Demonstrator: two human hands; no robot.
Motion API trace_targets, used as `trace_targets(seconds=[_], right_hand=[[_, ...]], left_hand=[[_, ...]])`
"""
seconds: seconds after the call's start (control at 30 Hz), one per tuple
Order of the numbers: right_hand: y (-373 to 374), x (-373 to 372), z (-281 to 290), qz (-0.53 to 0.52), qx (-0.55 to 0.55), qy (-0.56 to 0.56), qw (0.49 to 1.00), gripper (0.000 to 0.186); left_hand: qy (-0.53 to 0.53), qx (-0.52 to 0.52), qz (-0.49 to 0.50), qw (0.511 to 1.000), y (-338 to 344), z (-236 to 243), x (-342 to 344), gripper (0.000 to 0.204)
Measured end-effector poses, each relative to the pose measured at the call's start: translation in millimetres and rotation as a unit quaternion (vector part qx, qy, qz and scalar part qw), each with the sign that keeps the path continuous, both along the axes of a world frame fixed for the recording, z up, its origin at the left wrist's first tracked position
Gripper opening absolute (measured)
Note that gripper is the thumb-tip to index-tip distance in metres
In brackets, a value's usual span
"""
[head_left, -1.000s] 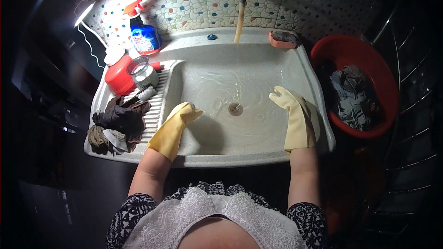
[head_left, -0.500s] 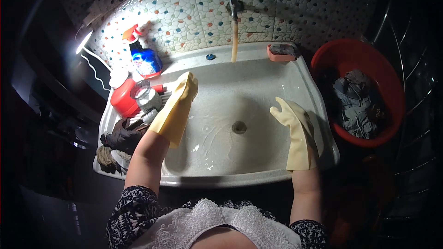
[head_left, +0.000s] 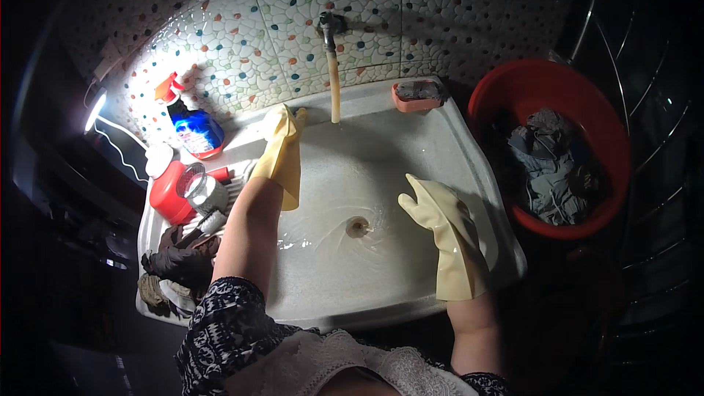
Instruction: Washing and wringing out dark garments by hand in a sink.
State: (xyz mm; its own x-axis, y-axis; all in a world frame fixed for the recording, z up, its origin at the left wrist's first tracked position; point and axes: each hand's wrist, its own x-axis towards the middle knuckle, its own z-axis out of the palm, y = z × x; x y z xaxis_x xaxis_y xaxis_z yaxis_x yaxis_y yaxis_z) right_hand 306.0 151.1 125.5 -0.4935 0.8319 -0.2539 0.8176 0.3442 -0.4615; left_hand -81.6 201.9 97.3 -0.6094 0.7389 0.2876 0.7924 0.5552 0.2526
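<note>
My left hand point(head_left: 281, 138), in a pale yellow rubber glove, reaches to the back ledge of the white sink point(head_left: 469, 169), left of the tap hose point(head_left: 334, 88). Its fingers look bent and close together; whatever lies under them is hidden. Over the right part of the basin hangs my right hand point(head_left: 442, 220), gloved alike, with its thumb apart from the fingers and nothing in it. Shallow water swirls around the drain hole point(head_left: 358, 227) between both hands.
Left ledge: blue spray bottle point(head_left: 196, 132), red bottle point(head_left: 169, 194), glass jar point(head_left: 205, 192), brush point(head_left: 209, 226) and dark wet cloths point(head_left: 180, 258). A pink soap dish point(head_left: 416, 103) sits at the back right. Beyond it stands a red basin point(head_left: 480, 95) holding grey laundry point(head_left: 550, 169). A lamp point(head_left: 95, 111) shines at left.
My left hand has reached farther back, onto the ledge where a small blue round piece showed before. My right hand stays over the basin. The whole view has tilted and shifted.
</note>
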Motion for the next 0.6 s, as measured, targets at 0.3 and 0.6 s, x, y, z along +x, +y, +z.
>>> trace_targets(seconds=[0.3,0.6], right_hand=[[3.6,-5.1,-3.3,0.009,0.004,0.003,1.0,0.063],[3.8,-2.4,-11.8,0.01,0.004,0.012,1.0,0.063]], left_hand=[[-0.1,0.001,0.036,0.994,7.0,7.6,4.1,0.046],[-0.103,-0.063,-0.042,0.992,-39.9,-1.3,30.3,0.048]])
